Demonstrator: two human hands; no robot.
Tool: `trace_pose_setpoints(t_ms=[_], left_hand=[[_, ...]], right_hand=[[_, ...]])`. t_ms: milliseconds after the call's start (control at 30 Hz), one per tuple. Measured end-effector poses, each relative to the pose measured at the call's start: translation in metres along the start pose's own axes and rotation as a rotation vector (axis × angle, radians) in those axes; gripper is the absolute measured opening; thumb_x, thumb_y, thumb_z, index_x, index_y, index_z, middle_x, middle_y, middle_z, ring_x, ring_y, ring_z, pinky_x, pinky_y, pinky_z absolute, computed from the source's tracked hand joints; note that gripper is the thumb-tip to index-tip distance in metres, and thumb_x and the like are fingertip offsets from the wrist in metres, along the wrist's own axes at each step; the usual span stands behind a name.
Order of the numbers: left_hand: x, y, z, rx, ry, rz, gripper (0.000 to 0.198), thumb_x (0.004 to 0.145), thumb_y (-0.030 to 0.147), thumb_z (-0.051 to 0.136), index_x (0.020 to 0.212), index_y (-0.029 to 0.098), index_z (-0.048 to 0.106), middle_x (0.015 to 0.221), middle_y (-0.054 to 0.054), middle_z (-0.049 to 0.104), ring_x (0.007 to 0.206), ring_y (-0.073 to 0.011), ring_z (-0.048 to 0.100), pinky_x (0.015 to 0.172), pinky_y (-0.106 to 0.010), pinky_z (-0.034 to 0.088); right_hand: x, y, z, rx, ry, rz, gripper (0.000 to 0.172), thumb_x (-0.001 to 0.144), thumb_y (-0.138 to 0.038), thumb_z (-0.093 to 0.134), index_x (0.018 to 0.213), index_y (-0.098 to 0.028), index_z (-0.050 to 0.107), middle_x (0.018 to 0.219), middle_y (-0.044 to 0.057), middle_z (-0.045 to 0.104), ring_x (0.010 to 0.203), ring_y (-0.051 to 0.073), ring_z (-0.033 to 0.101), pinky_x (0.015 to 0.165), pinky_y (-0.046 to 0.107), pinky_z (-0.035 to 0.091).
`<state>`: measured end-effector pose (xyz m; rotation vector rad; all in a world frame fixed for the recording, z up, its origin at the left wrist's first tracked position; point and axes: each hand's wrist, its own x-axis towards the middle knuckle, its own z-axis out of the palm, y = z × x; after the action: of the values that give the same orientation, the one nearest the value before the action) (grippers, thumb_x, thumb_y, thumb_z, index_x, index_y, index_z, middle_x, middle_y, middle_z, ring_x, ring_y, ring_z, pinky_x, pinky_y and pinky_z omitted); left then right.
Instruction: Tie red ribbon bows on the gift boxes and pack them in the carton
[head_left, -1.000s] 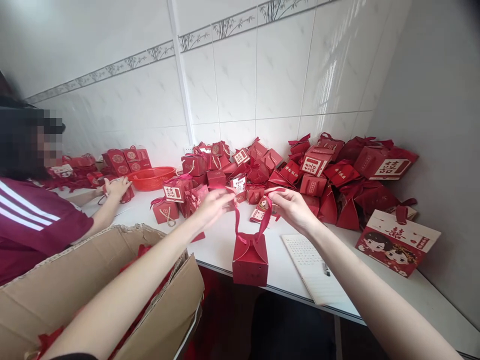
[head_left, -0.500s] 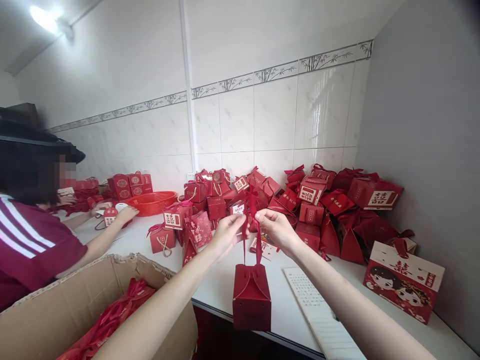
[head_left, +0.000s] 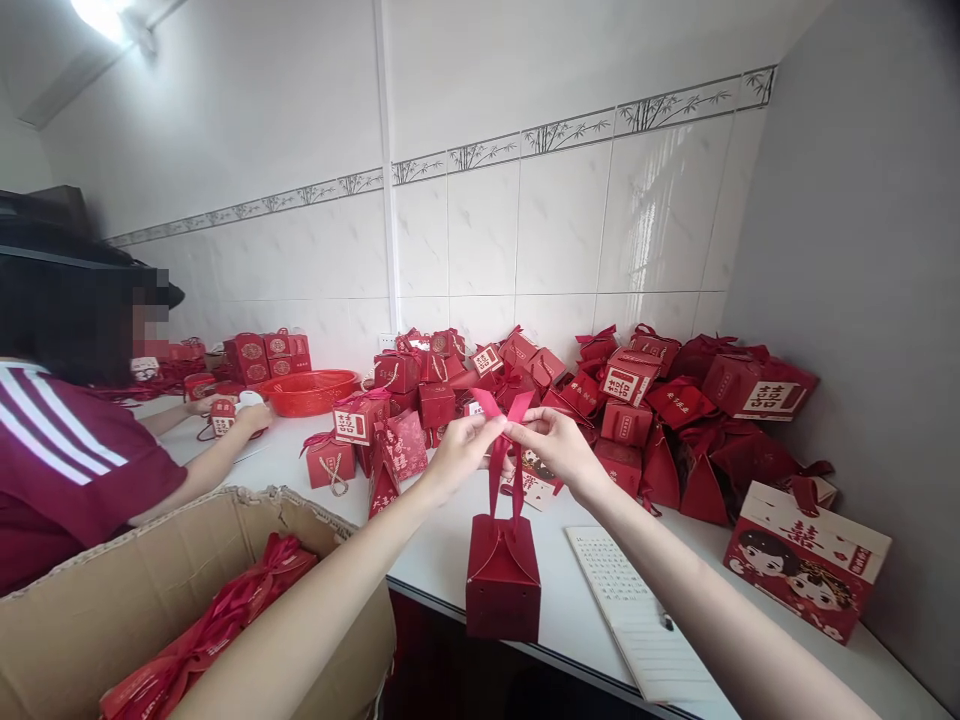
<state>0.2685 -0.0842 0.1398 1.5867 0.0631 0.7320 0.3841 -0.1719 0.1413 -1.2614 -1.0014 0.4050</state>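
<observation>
A small red gift box [head_left: 502,580] hangs over the near edge of the white table [head_left: 450,545] by its red ribbon [head_left: 501,470]. My left hand [head_left: 463,452] and my right hand [head_left: 549,447] meet above it, each pinching a ribbon end, and the two ends cross between my fingertips. Both hands are closed on the ribbon. Behind them lies a large heap of finished red gift boxes [head_left: 637,400].
An open cardboard carton [head_left: 90,600] with red ribbons stands at my lower left. A person in a maroon striped shirt [head_left: 67,470] works at the left, by a red basket [head_left: 309,390]. A lined notebook [head_left: 637,620] and a big printed box [head_left: 806,555] lie at right.
My hands have come together from a spread hold, drawing the ribbon ends up and crossing them above the box. The box now hangs lower in view.
</observation>
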Motion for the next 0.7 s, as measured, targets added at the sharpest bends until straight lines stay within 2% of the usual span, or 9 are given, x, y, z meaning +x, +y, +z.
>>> trace_pose_setpoints(t_ms=[100, 200, 333, 400, 500, 567, 700], left_hand=[[0.003, 0.0, 0.001, -0.028, 0.066, -0.073, 0.034, 0.069, 0.044, 0.067, 0.066, 0.014, 0.051, 0.055, 0.003, 0.052, 0.046, -0.0125, 0.056, 0.049, -0.028, 0.05], [0.005, -0.001, -0.002, -0.109, 0.113, -0.122, 0.032, 0.069, 0.041, 0.069, 0.071, 0.013, 0.053, 0.059, 0.001, 0.057, 0.049, -0.0123, 0.057, 0.05, -0.027, 0.05], [0.006, 0.0, -0.008, -0.112, 0.127, -0.107, 0.033, 0.071, 0.044, 0.067, 0.075, 0.013, 0.057, 0.067, -0.003, 0.062, 0.053, -0.0121, 0.059, 0.053, -0.026, 0.049], [0.006, 0.001, -0.009, -0.08, 0.116, -0.087, 0.035, 0.071, 0.047, 0.066, 0.075, 0.012, 0.059, 0.07, -0.005, 0.063, 0.057, -0.0129, 0.06, 0.054, -0.026, 0.049], [0.006, 0.002, -0.008, -0.017, 0.093, -0.031, 0.038, 0.071, 0.049, 0.066, 0.076, 0.012, 0.062, 0.067, -0.004, 0.062, 0.06, -0.0137, 0.06, 0.059, -0.027, 0.049], [0.006, 0.003, -0.008, 0.052, 0.068, 0.027, 0.038, 0.071, 0.05, 0.065, 0.073, 0.012, 0.063, 0.064, -0.003, 0.061, 0.06, -0.0131, 0.058, 0.061, -0.027, 0.049], [0.006, 0.002, -0.01, 0.244, 0.029, 0.125, 0.039, 0.076, 0.05, 0.059, 0.065, 0.013, 0.062, 0.059, -0.001, 0.056, 0.054, -0.0113, 0.052, 0.055, -0.024, 0.043]], right_hand=[[-0.002, 0.0, 0.002, 0.053, -0.069, -0.06, 0.048, 0.049, -0.051, 0.082, 0.072, -0.016, 0.059, 0.064, 0.001, 0.06, 0.058, 0.015, 0.054, 0.055, 0.025, 0.04], [-0.007, 0.003, 0.002, 0.066, -0.005, -0.247, 0.038, 0.059, -0.051, 0.078, 0.067, -0.018, 0.06, 0.071, 0.002, 0.06, 0.065, 0.017, 0.056, 0.061, 0.029, 0.045], [-0.018, 0.01, -0.002, -0.211, -0.064, -0.519, 0.029, 0.071, -0.051, 0.071, 0.066, -0.022, 0.067, 0.095, 0.006, 0.056, 0.093, 0.024, 0.055, 0.082, 0.037, 0.045], [-0.023, 0.014, -0.005, -0.348, -0.124, -0.585, 0.026, 0.078, -0.049, 0.065, 0.072, -0.024, 0.069, 0.102, 0.008, 0.055, 0.102, 0.025, 0.052, 0.087, 0.039, 0.043], [-0.029, 0.018, -0.007, -0.425, -0.184, -0.588, 0.025, 0.087, -0.042, 0.054, 0.081, -0.024, 0.069, 0.108, 0.007, 0.054, 0.106, 0.024, 0.051, 0.089, 0.038, 0.041], [-0.03, 0.02, -0.006, -0.431, -0.178, -0.541, 0.023, 0.087, -0.039, 0.053, 0.078, -0.023, 0.067, 0.107, 0.007, 0.056, 0.101, 0.023, 0.054, 0.085, 0.036, 0.042], [-0.027, 0.024, -0.002, -0.351, -0.094, -0.369, 0.019, 0.076, -0.037, 0.062, 0.075, -0.022, 0.051, 0.078, 0.002, 0.059, 0.07, 0.018, 0.057, 0.063, 0.03, 0.043]])
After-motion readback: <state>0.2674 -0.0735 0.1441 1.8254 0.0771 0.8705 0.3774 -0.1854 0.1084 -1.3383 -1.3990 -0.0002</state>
